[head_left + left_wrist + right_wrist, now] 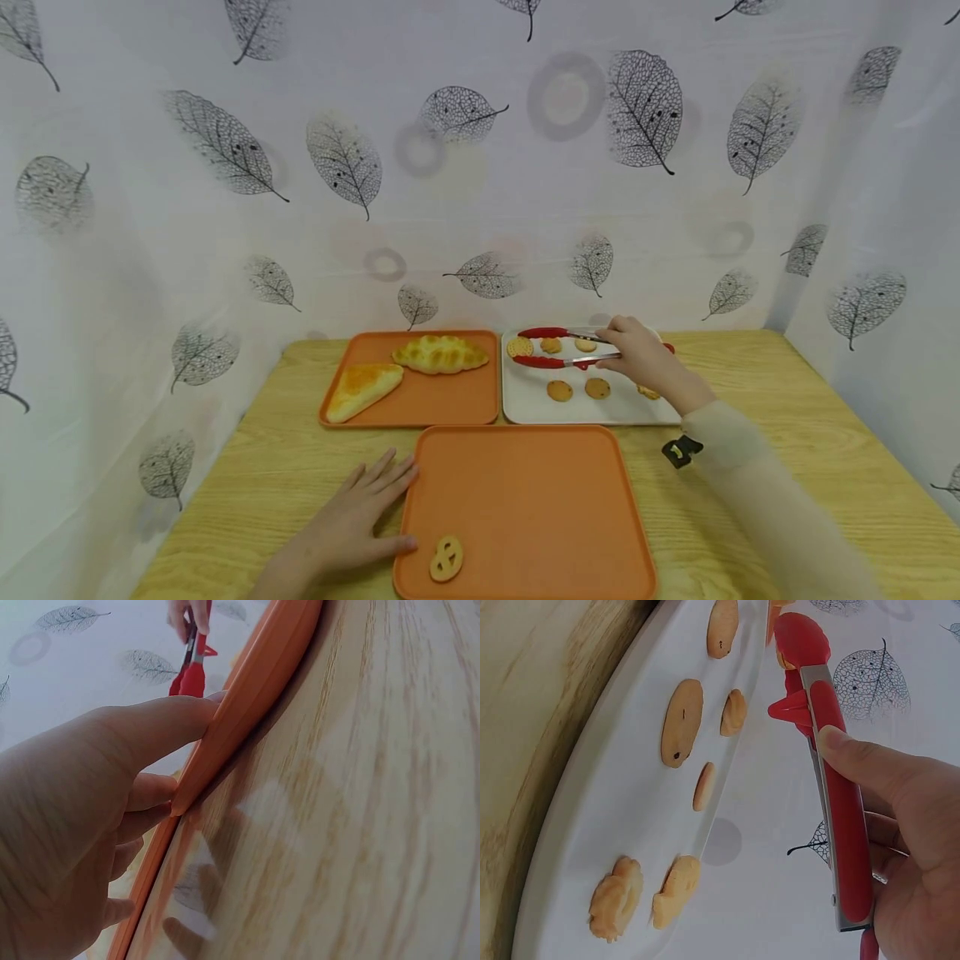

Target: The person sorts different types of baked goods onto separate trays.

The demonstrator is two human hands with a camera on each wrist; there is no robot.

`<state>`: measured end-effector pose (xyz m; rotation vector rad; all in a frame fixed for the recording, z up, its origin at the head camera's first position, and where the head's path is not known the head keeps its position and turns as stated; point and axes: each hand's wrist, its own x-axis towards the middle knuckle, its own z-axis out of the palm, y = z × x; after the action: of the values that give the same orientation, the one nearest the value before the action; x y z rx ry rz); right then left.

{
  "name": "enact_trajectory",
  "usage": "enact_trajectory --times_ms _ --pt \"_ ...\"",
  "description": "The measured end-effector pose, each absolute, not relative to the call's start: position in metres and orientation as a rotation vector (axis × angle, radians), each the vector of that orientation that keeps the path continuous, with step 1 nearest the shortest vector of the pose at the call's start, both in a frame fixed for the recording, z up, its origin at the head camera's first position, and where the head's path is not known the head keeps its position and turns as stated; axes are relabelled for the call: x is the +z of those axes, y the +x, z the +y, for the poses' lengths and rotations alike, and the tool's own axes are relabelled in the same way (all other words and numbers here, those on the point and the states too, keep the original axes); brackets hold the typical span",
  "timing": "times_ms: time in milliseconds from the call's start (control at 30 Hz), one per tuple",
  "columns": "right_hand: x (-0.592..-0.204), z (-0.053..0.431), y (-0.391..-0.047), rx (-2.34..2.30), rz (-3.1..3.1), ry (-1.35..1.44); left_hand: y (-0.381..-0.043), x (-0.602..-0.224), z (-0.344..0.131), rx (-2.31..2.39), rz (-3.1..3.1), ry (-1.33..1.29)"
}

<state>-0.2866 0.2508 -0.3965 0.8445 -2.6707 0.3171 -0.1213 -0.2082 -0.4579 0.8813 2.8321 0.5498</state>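
My right hand [637, 354] grips a pair of red-and-metal tongs [840, 802] above the white tray [525, 408]. The tongs' red tips are spread apart, and a round cookie [520, 347] shows between them in the head view; whether they touch it I cannot tell. Several other cookies [681, 724] lie on that tray. My left hand [348, 517] has its fingers spread, with fingertips and thumb touching the left rim of the front orange tray [525, 500]. A pretzel-shaped cookie [447, 558] lies in this tray's near left corner.
Behind on the left stands another orange tray [442, 408], holding a croissant-like bread [441, 355] and a triangular bread [365, 390]. The wooden table [750, 392] is bordered by a leaf-patterned curtain [480, 200]. A black strap buckle [681, 451] hangs at the right wrist.
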Motion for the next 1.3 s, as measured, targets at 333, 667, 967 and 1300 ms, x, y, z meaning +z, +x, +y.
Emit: enact_trajectory --times_ms 333,667,967,1300 --pt "-0.404 0.245 -0.303 0.328 -2.833 0.718 -0.122 -0.458 -0.208 0.539 2.829 0.886" --pt "-0.412 0.248 -0.312 0.36 -2.878 0.678 -0.121 -0.458 -0.209 0.548 2.828 0.869" --pt "-0.411 0.246 -0.311 0.421 -2.86 0.68 -0.121 -0.458 -0.209 0.561 2.822 0.861" --pt "-0.407 0.255 -0.297 0.431 -2.707 0.757 -0.121 -0.459 -0.209 0.573 2.834 0.871"
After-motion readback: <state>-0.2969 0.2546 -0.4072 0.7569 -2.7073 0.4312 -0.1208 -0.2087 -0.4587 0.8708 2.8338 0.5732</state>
